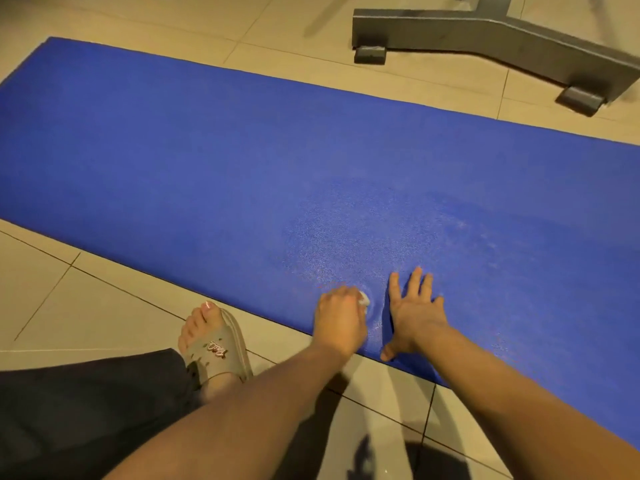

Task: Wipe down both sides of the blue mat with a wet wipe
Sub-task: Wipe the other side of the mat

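A blue mat (242, 150) lay flat across a beige tiled floor (86, 306); near its front edge the left hand (341, 318) was curled around a small white wet wipe (364, 299), pressing it to the mat; just beside it the right hand (414, 317) rested flat on the mat, fingers spread, holding nothing; a paler patch (363, 230) showed beyond the hands; a foot in a beige sandal (218, 351) stood on the floor to the left; a grey metal frame base (485, 39) sat beyond the mat.

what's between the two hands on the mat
In the head view, only a puckered strip of blue mat separates the left hand, gripping the wet wipe, from the flat right hand.
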### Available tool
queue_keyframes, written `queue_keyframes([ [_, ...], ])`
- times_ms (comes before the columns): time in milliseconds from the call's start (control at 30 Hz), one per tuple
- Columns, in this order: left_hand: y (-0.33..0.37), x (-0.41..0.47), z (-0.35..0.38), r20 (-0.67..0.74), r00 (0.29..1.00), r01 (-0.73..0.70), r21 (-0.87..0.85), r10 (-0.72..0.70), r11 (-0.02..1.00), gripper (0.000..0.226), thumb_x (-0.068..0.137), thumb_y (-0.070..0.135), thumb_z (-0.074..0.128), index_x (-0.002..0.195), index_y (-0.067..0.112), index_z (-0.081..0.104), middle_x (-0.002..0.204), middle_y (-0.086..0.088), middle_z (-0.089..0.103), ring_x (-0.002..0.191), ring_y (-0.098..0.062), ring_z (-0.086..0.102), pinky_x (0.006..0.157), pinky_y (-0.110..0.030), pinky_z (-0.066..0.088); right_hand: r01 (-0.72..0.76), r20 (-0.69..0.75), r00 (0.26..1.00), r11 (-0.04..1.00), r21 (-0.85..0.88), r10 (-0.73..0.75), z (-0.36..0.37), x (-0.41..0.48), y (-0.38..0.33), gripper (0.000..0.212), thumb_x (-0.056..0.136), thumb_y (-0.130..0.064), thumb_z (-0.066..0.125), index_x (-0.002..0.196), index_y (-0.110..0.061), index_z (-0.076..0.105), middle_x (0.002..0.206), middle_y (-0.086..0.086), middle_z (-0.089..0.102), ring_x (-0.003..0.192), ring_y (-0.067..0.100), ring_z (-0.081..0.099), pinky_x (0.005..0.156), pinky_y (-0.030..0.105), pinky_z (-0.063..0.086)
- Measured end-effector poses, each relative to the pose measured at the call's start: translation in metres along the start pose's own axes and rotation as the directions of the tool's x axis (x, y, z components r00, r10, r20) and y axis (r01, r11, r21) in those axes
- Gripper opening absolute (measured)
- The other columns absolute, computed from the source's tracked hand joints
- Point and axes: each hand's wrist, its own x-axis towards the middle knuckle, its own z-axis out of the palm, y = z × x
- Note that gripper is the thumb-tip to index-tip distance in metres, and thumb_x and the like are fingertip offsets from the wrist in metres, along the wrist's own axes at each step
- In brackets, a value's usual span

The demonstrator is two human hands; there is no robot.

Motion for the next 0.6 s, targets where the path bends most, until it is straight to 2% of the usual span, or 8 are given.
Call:
queue_keyframes([
  [67, 0.001, -0.002, 0.008, 0.045, 0.998, -0.052, 0.006, 0.052, 0.999, 0.009, 0.095, 0.021, 0.057, 0.093, 0.022, 0.066, 0.097, -0.002, 0.068, 0.094, -0.025, 0.062, 0.086, -0.038, 0.044, 0.002, -0.024, 1.0, 0.999, -0.05, -0.003, 0.005, -0.001, 0.001, 0.164, 0.054, -0.072, 0.085, 0.152, -0.011, -0.032, 0.156, 0.035, -0.028, 0.146, 0.055, -0.017, 0.118, 0.063, 0.02],
  [167, -0.023, 0.007, -0.004, 0.058, 0.992, -0.12, 0.124, 0.113, 0.985, 0.01, 0.094, 0.021, 0.058, 0.099, 0.024, 0.067, 0.102, -0.001, 0.068, 0.099, -0.024, 0.061, 0.086, -0.035, 0.039, 0.001, -0.034, 0.999, 0.997, -0.071, -0.003, 0.007, 0.0, 0.001, 0.167, 0.051, -0.075, 0.084, 0.151, -0.011, -0.032, 0.156, 0.036, -0.025, 0.146, 0.056, -0.015, 0.118, 0.063, 0.019],
  [233, -0.051, 0.016, -0.022, 0.014, 0.999, -0.037, 0.187, 0.035, 0.982, 0.012, 0.092, 0.018, 0.059, 0.098, 0.023, 0.068, 0.103, -0.001, 0.068, 0.099, -0.025, 0.062, 0.085, -0.035, 0.04, 0.007, -0.042, 0.999, 0.997, -0.075, -0.01, 0.007, 0.001, 0.0, 0.167, 0.049, -0.076, 0.084, 0.152, -0.011, -0.031, 0.157, 0.036, -0.023, 0.146, 0.057, -0.014, 0.118, 0.064, 0.018],
  [300, -0.088, 0.026, -0.041, -0.067, 0.991, 0.128, 0.236, -0.115, 0.963, 0.014, 0.093, 0.019, 0.057, 0.1, 0.021, 0.069, 0.105, -0.003, 0.07, 0.099, -0.027, 0.064, 0.086, -0.036, 0.042, 0.002, -0.048, 0.999, 0.997, -0.075, -0.006, 0.008, 0.002, -0.001, 0.167, 0.049, -0.076, 0.084, 0.152, -0.011, -0.03, 0.157, 0.036, -0.022, 0.146, 0.057, -0.014, 0.118, 0.065, 0.018],
  [400, -0.132, 0.034, -0.062, -0.154, 0.935, 0.348, 0.23, -0.319, 0.909, 0.015, 0.095, 0.022, 0.056, 0.101, 0.014, 0.068, 0.104, -0.009, 0.071, 0.095, -0.033, 0.065, 0.084, -0.039, 0.044, -0.008, -0.051, 0.999, 0.997, -0.072, 0.004, 0.008, 0.004, -0.003, 0.167, 0.049, -0.075, 0.085, 0.152, -0.01, -0.03, 0.157, 0.037, -0.021, 0.146, 0.058, -0.013, 0.117, 0.066, 0.018],
  [500, -0.121, 0.031, -0.057, -0.156, 0.915, 0.395, 0.146, -0.373, 0.907, 0.017, 0.097, 0.023, 0.054, 0.1, 0.011, 0.067, 0.102, -0.011, 0.071, 0.092, -0.034, 0.065, 0.082, -0.038, 0.045, -0.015, -0.048, 0.999, 0.998, -0.062, 0.012, 0.008, 0.004, -0.004, 0.169, 0.047, -0.075, 0.085, 0.152, -0.009, -0.03, 0.157, 0.037, -0.021, 0.145, 0.059, -0.013, 0.117, 0.067, 0.019],
  [600, -0.079, 0.015, -0.034, -0.102, 0.942, 0.328, 0.068, -0.32, 0.942, 0.018, 0.098, 0.022, 0.053, 0.1, 0.011, 0.067, 0.103, -0.01, 0.071, 0.094, -0.033, 0.065, 0.082, -0.037, 0.044, -0.017, -0.053, 0.999, 0.998, -0.062, 0.013, 0.007, 0.004, -0.005, 0.169, 0.047, -0.075, 0.085, 0.152, -0.009, -0.029, 0.157, 0.037, -0.02, 0.145, 0.059, -0.012, 0.117, 0.067, 0.02],
])
